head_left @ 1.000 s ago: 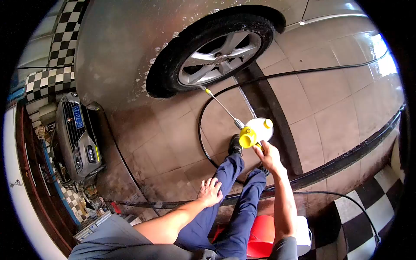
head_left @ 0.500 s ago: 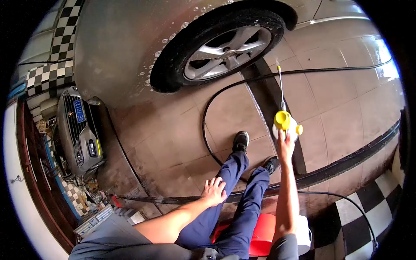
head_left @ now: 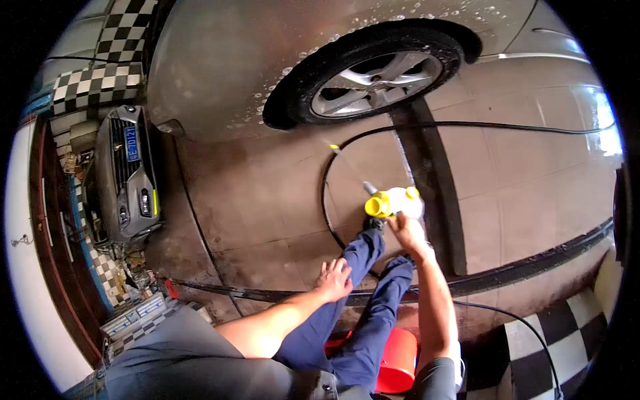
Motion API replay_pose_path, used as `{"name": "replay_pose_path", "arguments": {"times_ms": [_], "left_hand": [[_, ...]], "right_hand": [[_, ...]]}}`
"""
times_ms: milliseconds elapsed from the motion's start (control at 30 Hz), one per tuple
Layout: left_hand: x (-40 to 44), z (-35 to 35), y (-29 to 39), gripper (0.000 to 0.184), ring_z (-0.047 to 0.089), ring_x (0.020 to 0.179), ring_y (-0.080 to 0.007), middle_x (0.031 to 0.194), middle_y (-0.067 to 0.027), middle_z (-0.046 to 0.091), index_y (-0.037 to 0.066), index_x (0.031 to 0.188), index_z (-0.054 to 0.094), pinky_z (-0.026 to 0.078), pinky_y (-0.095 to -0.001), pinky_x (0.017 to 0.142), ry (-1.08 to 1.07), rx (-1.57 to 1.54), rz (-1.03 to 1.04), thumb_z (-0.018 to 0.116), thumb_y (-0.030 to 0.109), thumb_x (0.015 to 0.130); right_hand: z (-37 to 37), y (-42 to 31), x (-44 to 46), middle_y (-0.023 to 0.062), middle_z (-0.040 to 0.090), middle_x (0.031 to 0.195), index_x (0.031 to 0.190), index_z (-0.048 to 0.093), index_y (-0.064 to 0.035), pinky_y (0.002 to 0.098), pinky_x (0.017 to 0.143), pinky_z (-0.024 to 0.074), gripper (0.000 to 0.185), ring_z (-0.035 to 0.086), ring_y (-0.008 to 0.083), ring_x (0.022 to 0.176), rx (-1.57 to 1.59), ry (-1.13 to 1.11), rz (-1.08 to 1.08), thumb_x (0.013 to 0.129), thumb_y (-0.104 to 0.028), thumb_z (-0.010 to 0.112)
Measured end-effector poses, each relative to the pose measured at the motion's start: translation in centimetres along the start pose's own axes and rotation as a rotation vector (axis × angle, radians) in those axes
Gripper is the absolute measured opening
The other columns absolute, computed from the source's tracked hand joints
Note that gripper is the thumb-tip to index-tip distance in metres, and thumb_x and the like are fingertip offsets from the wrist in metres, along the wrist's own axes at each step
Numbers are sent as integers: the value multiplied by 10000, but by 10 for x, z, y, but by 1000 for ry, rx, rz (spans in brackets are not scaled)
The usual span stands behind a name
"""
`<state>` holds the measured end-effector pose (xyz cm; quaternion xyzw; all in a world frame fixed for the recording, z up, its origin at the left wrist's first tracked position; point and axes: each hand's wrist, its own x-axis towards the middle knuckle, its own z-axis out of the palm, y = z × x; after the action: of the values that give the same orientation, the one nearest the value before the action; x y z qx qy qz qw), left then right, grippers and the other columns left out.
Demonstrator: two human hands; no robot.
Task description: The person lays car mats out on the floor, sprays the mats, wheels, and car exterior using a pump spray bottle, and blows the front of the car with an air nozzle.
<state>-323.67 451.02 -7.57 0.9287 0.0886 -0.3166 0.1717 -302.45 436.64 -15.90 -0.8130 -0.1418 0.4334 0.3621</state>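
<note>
My right hand is closed round the handle of a white and yellow spray bottle. The bottle's thin wand, blurred, points up and left to a yellow nozzle tip, which is below the car wheel and apart from it. The silver wheel rim sits in a wet black tyre, and foam bubbles cling to the car body around it. My left hand rests on my thigh with fingers spread, holding nothing.
A black hose curves over the tiled floor near my feet. A red bucket stands behind my legs. Another car's front is at the left. A dark floor strip runs right of the bottle, and black-and-white tiles lie at lower right.
The spray bottle swung right, then back left, its wand now pointing up-left. The wheel has shifted right in view. My left hand stays on my thigh.
</note>
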Motion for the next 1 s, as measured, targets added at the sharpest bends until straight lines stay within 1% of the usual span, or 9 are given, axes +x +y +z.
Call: {"name": "replay_pose_path", "arguments": {"times_ms": [167,200,233,633,700,767,833,933,1000], "left_hand": [[15,-12,-7,401,503,945,-338,1065,-135,452,90,1035,471,406,-462,807,-170,-176,-166,588,333,738],[20,-9,-16,395,503,954,-334,1058,-138,468,87,1020,482,412,-454,811,-126,-182,-147,595,335,734],[24,-4,-30,389,504,962,-331,1051,-141,484,84,1006,493,417,-445,816,-80,-184,-128,603,336,730],[-40,-160,-57,249,597,752,-238,787,-113,613,66,825,567,470,-336,696,103,-245,-423,621,298,752],[-63,-147,-61,242,592,720,-222,772,-104,610,66,821,566,472,-335,664,85,-261,-513,622,292,752],[-59,-140,-18,235,587,689,-206,758,-94,608,66,817,566,473,-334,632,64,-290,-597,622,285,753],[-59,-159,41,209,548,612,-152,725,-68,587,75,813,564,457,-321,528,-86,-397,-811,620,269,762],[-30,-190,136,170,498,567,-101,698,-33,551,77,846,545,416,-253,449,-148,-584,-739,590,236,804],[-4,-221,192,162,497,572,-95,710,-26,548,71,881,534,411,-225,448,-98,-770,-647,566,221,828]], "right_hand": [[-33,-40,-95,150,567,738,965,507,13,324,644,438,315,538,203,666,491,59,-28,833,-268,561],[-38,-44,-113,-33,458,735,928,495,1,224,602,386,178,422,74,672,653,87,-31,875,-168,517],[-43,-45,-130,-35,454,712,925,508,-12,206,592,371,166,408,57,654,725,160,-18,880,-171,510],[-191,58,-213,-19,495,650,891,576,-11,233,500,351,292,418,60,562,693,966,239,885,-292,496],[-239,76,-223,209,598,931,1053,550,5,359,734,437,404,581,331,845,639,779,424,875,-348,464],[-267,98,-221,243,569,945,1050,539,5,408,724,423,424,541,393,875,289,950,225,868,-369,459],[-323,96,-249,231,562,851,954,533,8,422,693,417,394,544,373,811,369,689,177,849,-369,492],[-386,103,-289,189,575,783,900,553,-10,380,663,425,359,554,306,731,289,451,155,839,-362,516],[-408,123,-293,113,553,716,873,549,-20,321,583,406,315,514,210,638,408,559,107,851,-333,520]]}}
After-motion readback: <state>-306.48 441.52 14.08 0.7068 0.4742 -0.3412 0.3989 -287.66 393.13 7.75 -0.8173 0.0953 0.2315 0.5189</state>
